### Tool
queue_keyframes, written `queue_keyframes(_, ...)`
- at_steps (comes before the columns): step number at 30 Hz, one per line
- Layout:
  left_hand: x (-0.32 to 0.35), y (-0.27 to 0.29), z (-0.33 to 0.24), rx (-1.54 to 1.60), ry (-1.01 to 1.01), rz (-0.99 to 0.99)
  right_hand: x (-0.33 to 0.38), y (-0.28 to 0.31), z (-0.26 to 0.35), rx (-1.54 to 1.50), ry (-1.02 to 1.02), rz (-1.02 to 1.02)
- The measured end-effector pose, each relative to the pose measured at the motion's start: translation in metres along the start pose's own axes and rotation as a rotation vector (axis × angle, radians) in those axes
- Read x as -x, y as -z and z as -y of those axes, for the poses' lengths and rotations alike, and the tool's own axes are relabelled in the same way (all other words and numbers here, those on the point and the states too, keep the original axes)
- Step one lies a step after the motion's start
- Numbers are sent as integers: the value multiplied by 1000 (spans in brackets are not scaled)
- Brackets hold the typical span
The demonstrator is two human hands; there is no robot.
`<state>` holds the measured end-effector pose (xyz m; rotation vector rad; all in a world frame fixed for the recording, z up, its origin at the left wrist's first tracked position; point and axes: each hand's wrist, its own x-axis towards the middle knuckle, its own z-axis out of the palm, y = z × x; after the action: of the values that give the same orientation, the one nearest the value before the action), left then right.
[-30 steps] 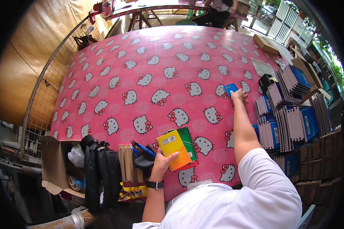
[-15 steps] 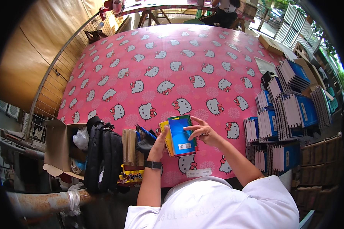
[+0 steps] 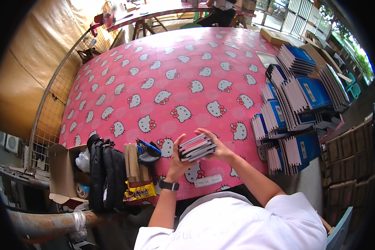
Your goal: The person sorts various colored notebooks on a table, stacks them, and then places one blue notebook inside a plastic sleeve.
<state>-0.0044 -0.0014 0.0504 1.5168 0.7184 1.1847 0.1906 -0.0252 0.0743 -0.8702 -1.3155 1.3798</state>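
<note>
A small stack of spiral notebooks is tipped up between my hands, its page edges facing up. My left hand wraps the stack's left end, and a dark watch sits on that wrist. On the other end, my right hand presses with its fingers along the far side. The front covers are turned out of sight. Beneath the stack is a table with a pink cat-patterned cover. A white printed strip lies near the table's front edge.
Tall piles of blue spiral notebooks stand on the right. At the left are a black bag, an open cardboard box, brown-edged pads and a yellow snack pack. A person sits beyond the far edge.
The notebooks have been tipped from blue cover up to edges up. My right hand has gone from fingers over the cover to gripping the stack's right end. The view has shifted slightly.
</note>
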Motion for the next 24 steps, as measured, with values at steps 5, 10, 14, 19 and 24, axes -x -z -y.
queue_keyframes(5, 4, -2, 33, 121, 210, -66, -8, -4, -15, -107, -108, 24)
queue_keyframes(10, 28, 4, 80, 8, 159, -81, -4, -17, -31, 54, 89, 26)
queue_keyframes(14, 29, -9, 44, -368, -56, 34, 13, -4, -38, 195, 77, 2)
queue_keyframes(19, 25, -12, 28, -188, 169, 4, 21, -1, -19, 139, 7, -71)
queue_keyframes(24, 22, -64, -33, 189, 447, 171, 85, 8, 13, 114, -164, -240)
